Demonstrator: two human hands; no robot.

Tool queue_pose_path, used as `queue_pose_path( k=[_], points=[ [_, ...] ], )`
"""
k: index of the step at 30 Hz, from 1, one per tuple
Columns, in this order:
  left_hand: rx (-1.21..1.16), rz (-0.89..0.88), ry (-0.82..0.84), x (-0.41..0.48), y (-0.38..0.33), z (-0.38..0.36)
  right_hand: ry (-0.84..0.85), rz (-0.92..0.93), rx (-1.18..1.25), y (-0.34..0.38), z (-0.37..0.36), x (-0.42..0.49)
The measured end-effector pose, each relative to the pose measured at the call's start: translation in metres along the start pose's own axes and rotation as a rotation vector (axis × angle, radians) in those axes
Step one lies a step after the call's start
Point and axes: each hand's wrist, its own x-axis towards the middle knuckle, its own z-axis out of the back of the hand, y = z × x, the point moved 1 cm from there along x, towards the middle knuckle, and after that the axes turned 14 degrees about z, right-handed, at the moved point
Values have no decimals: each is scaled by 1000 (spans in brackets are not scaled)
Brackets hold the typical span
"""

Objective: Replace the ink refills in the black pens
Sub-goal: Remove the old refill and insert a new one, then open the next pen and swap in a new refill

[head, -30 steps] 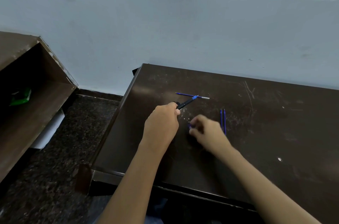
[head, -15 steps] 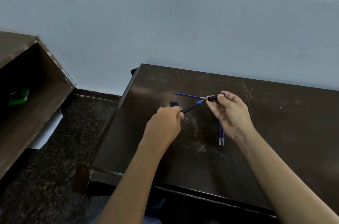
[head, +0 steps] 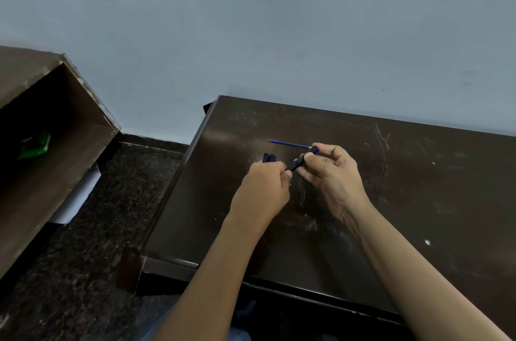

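My left hand [head: 264, 190] grips the lower part of a black pen [head: 298, 162] above the dark table [head: 418, 187]. My right hand [head: 333, 173] pinches the pen's upper black piece between thumb and fingers, joined to the part held by the left. A loose blue refill [head: 290, 143] lies on the table just behind my hands. Two more black pens [head: 269, 157] lie side by side behind my left hand, partly hidden by it. The two refills seen earlier on the table are hidden behind my right hand.
The table's left edge [head: 178, 187] drops to a dark speckled floor [head: 92, 257]. A brown shelf unit [head: 55, 145] with a green object [head: 35, 145] inside stands at the left. A pale wall [head: 279, 47] runs behind the table.
My right hand lifted a black pen piece from the table, brought it to the pen in my left hand, and slid it over the blue tip. The hands now meet.
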Motion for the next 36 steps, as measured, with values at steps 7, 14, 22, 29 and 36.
queue_pose_path(
  k=[7,14,22,29,36],
  points=[
    [34,52,-46,0,3,0,-57,-13,29,-5,-7,-4],
    [35,71,-44,0,1,0,-11,-45,-31,-10,-14,-6],
    [169,71,260,-8,-6,-3,-17,-79,-250,-25,-2,8],
    [305,104,193,-13,-7,9,132,61,-856,-37,13,10],
    [339,129,185,-14,-7,13,110,107,-1018,-57,11,11]
  ],
)
